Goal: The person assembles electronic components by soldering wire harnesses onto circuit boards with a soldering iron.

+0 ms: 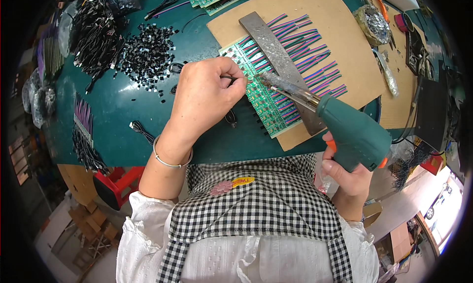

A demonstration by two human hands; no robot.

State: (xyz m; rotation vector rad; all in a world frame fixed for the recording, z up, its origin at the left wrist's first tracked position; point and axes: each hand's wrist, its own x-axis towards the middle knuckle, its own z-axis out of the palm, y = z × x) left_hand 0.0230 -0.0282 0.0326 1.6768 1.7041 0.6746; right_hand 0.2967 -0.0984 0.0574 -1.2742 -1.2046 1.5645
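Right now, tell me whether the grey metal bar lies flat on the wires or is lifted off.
Flat. The metal bar lies across the coloured wires on the cardboard sheet, no hand on it.

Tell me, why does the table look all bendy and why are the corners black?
In the head view, the fisheye lens curves the green table's edge and leaves dark corners. Bright daylight washes out the lower right. The left hand and the green glue gun in the right hand look sharp; glare shines on the metal bar.
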